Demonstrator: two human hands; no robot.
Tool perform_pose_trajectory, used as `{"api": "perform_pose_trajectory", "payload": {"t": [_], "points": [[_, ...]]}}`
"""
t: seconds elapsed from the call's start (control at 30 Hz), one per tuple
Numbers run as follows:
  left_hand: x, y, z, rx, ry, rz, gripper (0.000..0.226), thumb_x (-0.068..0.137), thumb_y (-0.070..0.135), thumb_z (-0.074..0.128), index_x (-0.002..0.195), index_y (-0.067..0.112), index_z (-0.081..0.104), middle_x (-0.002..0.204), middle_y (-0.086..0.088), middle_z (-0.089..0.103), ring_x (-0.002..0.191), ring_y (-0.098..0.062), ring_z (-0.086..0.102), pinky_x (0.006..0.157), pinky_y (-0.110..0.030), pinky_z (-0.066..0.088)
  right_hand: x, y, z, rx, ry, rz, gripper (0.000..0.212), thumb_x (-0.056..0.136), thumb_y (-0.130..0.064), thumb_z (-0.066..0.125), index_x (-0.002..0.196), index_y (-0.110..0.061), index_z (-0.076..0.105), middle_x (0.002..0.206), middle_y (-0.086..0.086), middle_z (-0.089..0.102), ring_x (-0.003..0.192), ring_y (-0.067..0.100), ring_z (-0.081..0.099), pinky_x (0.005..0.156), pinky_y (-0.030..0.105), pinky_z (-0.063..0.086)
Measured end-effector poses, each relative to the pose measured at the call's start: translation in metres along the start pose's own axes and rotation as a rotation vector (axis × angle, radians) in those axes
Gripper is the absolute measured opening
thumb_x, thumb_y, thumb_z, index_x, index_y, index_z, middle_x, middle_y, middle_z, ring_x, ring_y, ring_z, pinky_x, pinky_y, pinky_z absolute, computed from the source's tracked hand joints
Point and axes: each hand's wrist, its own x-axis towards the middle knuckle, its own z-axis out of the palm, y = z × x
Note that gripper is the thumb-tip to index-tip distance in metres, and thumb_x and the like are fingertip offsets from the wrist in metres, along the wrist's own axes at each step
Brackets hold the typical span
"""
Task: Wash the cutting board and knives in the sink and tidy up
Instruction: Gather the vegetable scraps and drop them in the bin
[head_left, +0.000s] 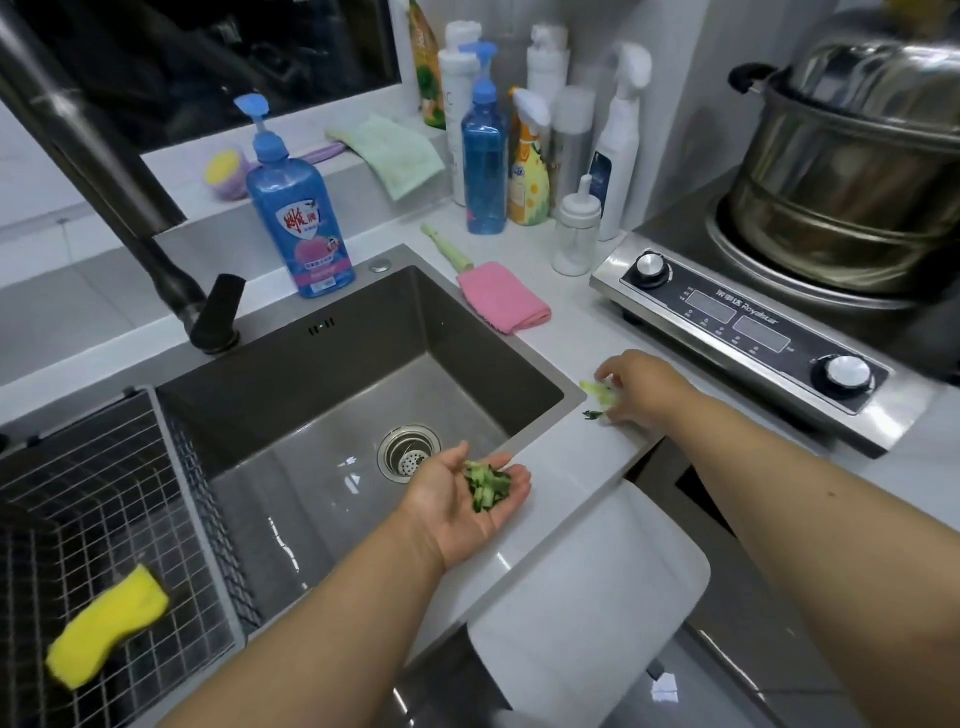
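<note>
My left hand (467, 499) is held palm up over the sink's front right edge, and a pile of green vegetable scraps (485, 484) lies in its cupped palm. My right hand (636, 387) rests on the white counter to the right of the sink, its fingers pinching pale green scraps (597, 391) there. A small dark green bit (592, 414) lies beside it on the counter. The steel sink (332, 374) is empty, with its drain strainer (409, 453) showing. No cutting board or knife is in view.
A wire rack (104, 519) with a yellow sponge (106, 631) sits left of the sink. The black faucet (156, 249), a blue soap bottle (301, 223), a pink cloth (504, 304) and several spray bottles stand behind. An induction cooker (737, 332) with a steel pot (852, 156) is right. A white bin (582, 597) stands below.
</note>
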Motion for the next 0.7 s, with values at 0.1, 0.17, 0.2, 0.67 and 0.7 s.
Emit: {"api": "perform_pose_trajectory", "payload": {"t": [0.1, 0.17, 0.2, 0.67, 0.7], "points": [[0.002, 0.005, 0.001, 0.0, 0.005, 0.015, 0.043, 0.1, 0.031, 0.038, 0.1, -0.008, 0.056, 0.077, -0.023, 0.063, 0.077, -0.032, 0.058, 0.06, -0.044, 0.058, 0.01, -0.001, -0.004, -0.067, 0.006, -0.07, 0.037, 0.07, -0.026, 0.082, 0.102, -0.016, 0.067, 0.099, 0.001, 0.06, 0.09, 0.019, 0.056, 0.066, 0.024, 0.04], [0.004, 0.009, 0.002, -0.001, 0.007, 0.023, 0.043, 0.1, 0.032, 0.037, 0.101, -0.008, 0.056, 0.078, -0.023, 0.062, 0.077, -0.031, 0.058, 0.059, -0.043, 0.058, 0.012, -0.005, -0.007, -0.113, -0.01, -0.116, 0.02, 0.077, -0.023, 0.076, 0.093, -0.014, 0.068, 0.095, 0.002, 0.065, 0.086, 0.019, 0.057, 0.062, 0.025, 0.036], [0.005, 0.01, 0.002, -0.002, 0.009, 0.025, 0.044, 0.1, 0.032, 0.037, 0.101, -0.007, 0.056, 0.079, -0.023, 0.062, 0.077, -0.031, 0.058, 0.059, -0.043, 0.058, 0.012, -0.008, -0.008, -0.144, -0.021, -0.131, 0.014, 0.079, -0.022, 0.072, 0.09, -0.013, 0.069, 0.093, 0.004, 0.067, 0.086, 0.02, 0.058, 0.063, 0.025, 0.036], [0.013, 0.011, 0.01, 0.013, 0.012, 0.015, 0.042, 0.1, 0.03, 0.038, 0.099, -0.008, 0.055, 0.076, -0.022, 0.062, 0.076, -0.031, 0.058, 0.061, -0.045, 0.057, 0.01, -0.037, -0.035, 0.266, -0.103, -0.066, 0.004, 0.071, -0.006, 0.065, 0.07, -0.01, 0.065, 0.065, 0.008, 0.067, 0.06, 0.019, 0.06, 0.061, 0.025, 0.046], [0.014, 0.011, 0.011, 0.017, 0.014, 0.014, 0.042, 0.101, 0.029, 0.037, 0.099, -0.008, 0.055, 0.078, -0.022, 0.061, 0.076, -0.032, 0.058, 0.061, -0.045, 0.057, 0.007, -0.043, -0.042, 0.39, -0.083, -0.099, 0.008, 0.07, -0.002, 0.063, 0.067, -0.01, 0.063, 0.061, 0.009, 0.066, 0.055, 0.018, 0.06, 0.061, 0.026, 0.048]]}}
